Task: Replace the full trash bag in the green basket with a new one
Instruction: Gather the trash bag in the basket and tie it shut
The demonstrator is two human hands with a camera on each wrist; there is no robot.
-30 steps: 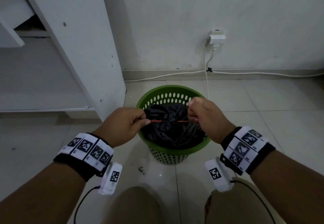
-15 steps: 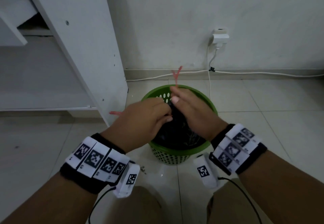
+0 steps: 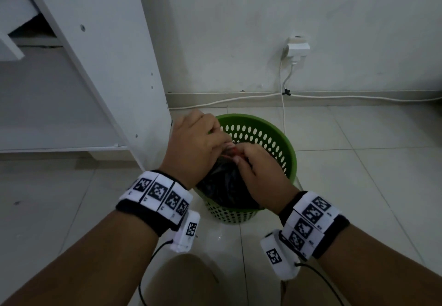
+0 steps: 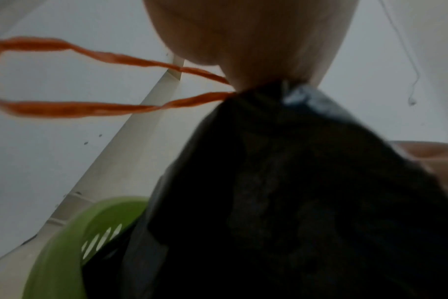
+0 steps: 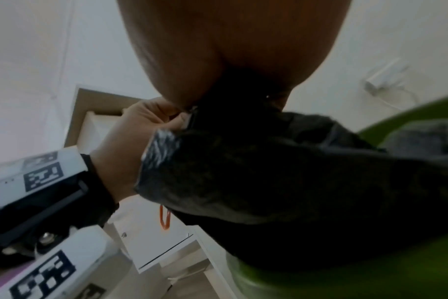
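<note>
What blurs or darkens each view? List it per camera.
Head view: dim and even, edges bent by the wide lens. Left wrist view: the red drawstring is soft and the black bag lacks detail. Right wrist view: the green basket is smeared.

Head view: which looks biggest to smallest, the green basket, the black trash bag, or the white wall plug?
1. Green basket, clearly the largest.
2. Black trash bag, though both hands cover part of it.
3. White wall plug, smallest as seen, but it sits farther from the camera, so its true size is unsure.

Home: tiled floor (image 3: 358, 186), wall socket (image 3: 297, 48).
</note>
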